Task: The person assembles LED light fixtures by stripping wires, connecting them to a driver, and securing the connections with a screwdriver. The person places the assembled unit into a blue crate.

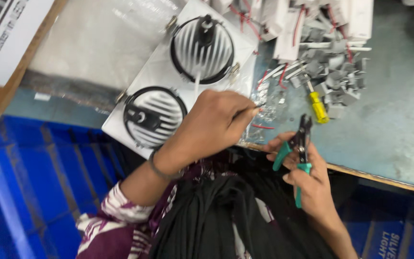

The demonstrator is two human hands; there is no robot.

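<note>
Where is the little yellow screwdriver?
In the head view the yellow screwdriver lies on the grey table, right of centre, just below the heap of grey parts and above the right hand holding green-handled pliers.

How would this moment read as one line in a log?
left hand: pinching thin wire | right hand: holding green-handled pliers | beside: twin round lamp fixture, yellow screwdriver

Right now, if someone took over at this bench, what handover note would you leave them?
Left hand: pinching a thin wire over the white twin-lamp housing.
Right hand: grip closed on green-handled pliers, tips pointing up at the bench edge.
Nearby: yellow-handled screwdriver, pile of grey connectors with red and white wires.
Done: both round black fittings sit in the housing.
Left: wire not yet cut; its far end is too blurred to trace.
</note>
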